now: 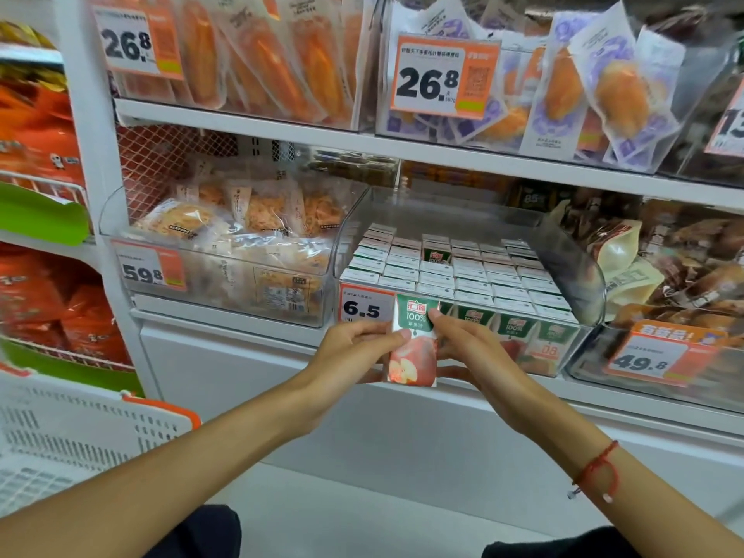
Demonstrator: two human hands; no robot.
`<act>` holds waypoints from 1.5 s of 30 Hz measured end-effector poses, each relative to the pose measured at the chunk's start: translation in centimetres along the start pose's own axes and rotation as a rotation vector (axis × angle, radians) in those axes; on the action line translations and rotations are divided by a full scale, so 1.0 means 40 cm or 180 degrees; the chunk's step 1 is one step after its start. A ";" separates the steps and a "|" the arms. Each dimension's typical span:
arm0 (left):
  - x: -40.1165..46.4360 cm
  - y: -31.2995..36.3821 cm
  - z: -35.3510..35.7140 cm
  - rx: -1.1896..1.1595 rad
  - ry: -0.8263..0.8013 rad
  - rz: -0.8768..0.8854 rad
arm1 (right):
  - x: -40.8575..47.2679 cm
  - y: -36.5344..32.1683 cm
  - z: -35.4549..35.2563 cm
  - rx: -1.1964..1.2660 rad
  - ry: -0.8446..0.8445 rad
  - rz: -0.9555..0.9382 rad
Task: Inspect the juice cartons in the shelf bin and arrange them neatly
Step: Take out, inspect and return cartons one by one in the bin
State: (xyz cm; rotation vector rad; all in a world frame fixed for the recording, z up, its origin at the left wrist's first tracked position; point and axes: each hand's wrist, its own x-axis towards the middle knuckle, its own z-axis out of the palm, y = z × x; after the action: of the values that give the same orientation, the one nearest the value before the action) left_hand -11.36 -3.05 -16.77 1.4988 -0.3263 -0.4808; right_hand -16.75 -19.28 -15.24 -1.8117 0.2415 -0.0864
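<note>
With both hands, left hand (354,340) and right hand (463,336), in a pinching grip on the juice carton (412,344), we turn it slowly, checking each face before reseating it squarely in the bin (579,251).

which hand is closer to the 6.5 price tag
Left. The left hand grips the held juice carton directly below the 6.5 price tag; the right hand holds the carton's other side, farther right.

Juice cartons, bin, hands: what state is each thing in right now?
Held carton: out of the bin, upright, gripped by both hands.
Left hand: fingers curled round the carton.
Right hand: fingers pinching the carton.
Binned cartons: packed rows, one gap.
Clear bin: nearly full.
</note>
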 end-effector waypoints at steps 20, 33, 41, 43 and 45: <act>0.000 -0.008 0.000 0.0164 0.0597 0.0504 | -0.027 0.007 0.025 -0.1336 0.0548 -0.1117; 0.007 0.013 -0.031 0.0095 -0.0085 0.0221 | -0.016 0.004 -0.037 -0.0192 -0.0596 -0.0241; -0.005 0.018 -0.019 0.0086 -0.0169 0.0632 | -0.026 -0.006 -0.031 0.0043 -0.0647 -0.0385; -0.009 0.020 -0.007 0.0015 0.0099 0.0865 | -0.024 -0.004 -0.029 0.0006 -0.0326 -0.0452; -0.011 0.020 0.003 0.0000 0.0389 0.1011 | -0.023 -0.002 -0.021 -0.0109 0.0020 -0.0506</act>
State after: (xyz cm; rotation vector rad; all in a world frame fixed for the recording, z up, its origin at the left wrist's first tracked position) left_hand -11.71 -2.92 -15.95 1.4365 -0.4583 -0.1362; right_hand -17.80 -19.86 -14.89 -1.8629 0.1036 -0.2012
